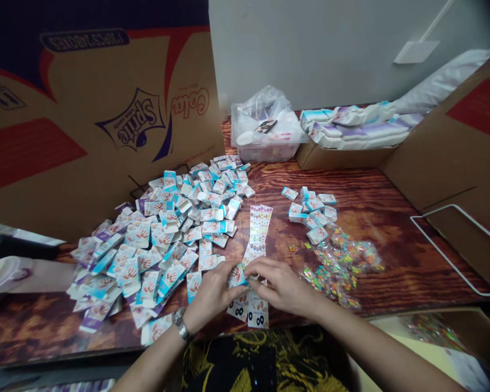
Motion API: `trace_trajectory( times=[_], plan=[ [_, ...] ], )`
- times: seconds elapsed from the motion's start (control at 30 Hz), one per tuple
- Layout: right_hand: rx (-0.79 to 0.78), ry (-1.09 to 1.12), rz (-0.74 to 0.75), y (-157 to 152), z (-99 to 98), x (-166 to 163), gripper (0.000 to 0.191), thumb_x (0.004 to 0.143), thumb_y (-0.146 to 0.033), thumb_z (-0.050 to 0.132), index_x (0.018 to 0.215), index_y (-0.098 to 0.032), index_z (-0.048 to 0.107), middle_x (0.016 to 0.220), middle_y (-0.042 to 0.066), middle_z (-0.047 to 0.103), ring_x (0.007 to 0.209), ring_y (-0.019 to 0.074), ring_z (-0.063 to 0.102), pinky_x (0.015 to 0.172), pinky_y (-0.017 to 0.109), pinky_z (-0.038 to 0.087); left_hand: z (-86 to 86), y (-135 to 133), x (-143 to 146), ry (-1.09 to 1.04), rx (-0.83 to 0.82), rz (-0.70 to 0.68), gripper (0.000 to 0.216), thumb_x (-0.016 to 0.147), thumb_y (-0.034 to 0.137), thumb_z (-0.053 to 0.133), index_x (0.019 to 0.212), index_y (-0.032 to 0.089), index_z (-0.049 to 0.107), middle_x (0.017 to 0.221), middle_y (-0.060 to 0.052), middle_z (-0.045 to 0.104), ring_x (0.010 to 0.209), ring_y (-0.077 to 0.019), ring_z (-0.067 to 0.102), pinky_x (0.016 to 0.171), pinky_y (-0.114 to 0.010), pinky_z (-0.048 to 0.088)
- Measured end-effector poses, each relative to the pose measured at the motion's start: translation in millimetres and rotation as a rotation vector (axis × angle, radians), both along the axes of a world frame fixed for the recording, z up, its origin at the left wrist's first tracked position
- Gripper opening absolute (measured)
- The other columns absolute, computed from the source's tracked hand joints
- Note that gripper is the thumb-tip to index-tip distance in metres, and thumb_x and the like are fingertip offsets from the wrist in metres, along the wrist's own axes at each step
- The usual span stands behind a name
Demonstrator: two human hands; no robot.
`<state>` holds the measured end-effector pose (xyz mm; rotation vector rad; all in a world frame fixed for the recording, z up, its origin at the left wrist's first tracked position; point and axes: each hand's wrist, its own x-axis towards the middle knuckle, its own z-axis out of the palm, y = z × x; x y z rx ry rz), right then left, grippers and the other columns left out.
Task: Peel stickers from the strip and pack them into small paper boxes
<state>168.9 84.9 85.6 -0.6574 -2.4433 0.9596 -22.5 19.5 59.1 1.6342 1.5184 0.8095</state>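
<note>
My left hand [213, 294], with a metal watch at the wrist, grips a small white and blue printed box [236, 276] between thumb and fingers. My right hand [281, 284] is closed at the box's right end, its thumb and fingertips bent together. Whatever is pinched there is hidden. Beneath and beyond both hands lie printed sticker strips [260, 223] in overlapping strips, and paper slips with black ovals [258, 316] stick out nearer to me. A large heap of similar small boxes [163, 239], some with open ends, lies to the left.
Several small boxes [310, 209] sit right of the strips, beside small clear bags of colourful pieces [338, 267]. A plastic tub [265, 149] and a carton of packs [343, 158] stand at the back. Big cardboard boxes [106, 136] flank the wood-patterned table [396, 234].
</note>
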Motion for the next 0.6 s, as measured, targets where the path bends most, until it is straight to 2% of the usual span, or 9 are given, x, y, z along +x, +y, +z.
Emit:
trace_trajectory(
  times=[0.1, 0.2, 0.3, 0.4, 0.5, 0.6],
  plan=[
    [-0.191, 0.110, -0.216, -4, -7.7, -4, 0.009, 0.086, -0.013, 0.050, 0.090, -0.019, 0.057, 0.084, 0.001, 0.061, 0.078, 0.0141, 0.058, 0.070, 0.026, 0.046, -7.5, -5, 12, 0.082, 0.086, 0.045, 0.044, 0.079, 0.029, 0.061, 0.121, 0.024, 0.051, 0.108, -0.009, 0.060, 0.100, -0.0266, 0.055, 0.086, -0.038, 0.042],
    [-0.306, 0.204, -0.386, -10, -22.3, -8, 0.009, 0.083, -0.015, 0.051, 0.089, -0.019, 0.056, 0.084, 0.001, 0.059, 0.074, 0.0139, 0.057, 0.067, 0.026, 0.047, -14.1, -9, 21, 0.138, 0.142, 0.059, 0.048, 0.081, 0.018, 0.054, 0.127, 0.023, 0.042, 0.114, -0.010, 0.055, 0.107, -0.0260, 0.051, 0.091, -0.040, 0.042],
    [-0.468, 0.295, -0.476, -14, -36.5, -11, 0.011, 0.081, -0.021, 0.054, 0.091, -0.018, 0.056, 0.082, 0.002, 0.059, 0.072, 0.0143, 0.057, 0.065, 0.026, 0.048, -17.2, -9, 26, 0.163, 0.159, 0.069, 0.049, 0.081, 0.014, 0.051, 0.127, 0.021, 0.038, 0.116, -0.012, 0.052, 0.110, -0.0248, 0.050, 0.091, -0.040, 0.042],
    [-0.602, 0.393, -0.505, -18, -44.2, -14, 0.014, 0.080, -0.026, 0.056, 0.092, -0.018, 0.054, 0.082, 0.002, 0.060, 0.071, 0.0141, 0.058, 0.064, 0.025, 0.049, -17.3, -9, 28, 0.166, 0.157, 0.080, 0.045, 0.082, 0.014, 0.050, 0.126, 0.020, 0.037, 0.116, -0.012, 0.050, 0.110, -0.0244, 0.050, 0.091, -0.039, 0.043],
    [-0.574, 0.388, -0.480, -22, -43.0, -15, 0.013, 0.083, -0.026, 0.055, 0.094, -0.018, 0.053, 0.085, 0.003, 0.061, 0.074, 0.0146, 0.059, 0.067, 0.026, 0.049, -17.2, -8, 30, 0.157, 0.162, 0.066, 0.045, 0.082, 0.014, 0.049, 0.125, 0.021, 0.037, 0.115, -0.011, 0.051, 0.110, -0.0238, 0.050, 0.091, -0.037, 0.043],
    [-0.391, 0.282, -0.391, -26, -34.6, -11, 0.011, 0.088, -0.022, 0.048, 0.098, -0.019, 0.054, 0.090, 0.004, 0.061, 0.082, 0.0162, 0.059, 0.074, 0.029, 0.048, -19.1, -10, 31, 0.153, 0.168, 0.058, 0.045, 0.081, 0.012, 0.048, 0.125, 0.020, 0.038, 0.117, -0.012, 0.051, 0.111, -0.0234, 0.049, 0.093, -0.037, 0.042]
  ],
)
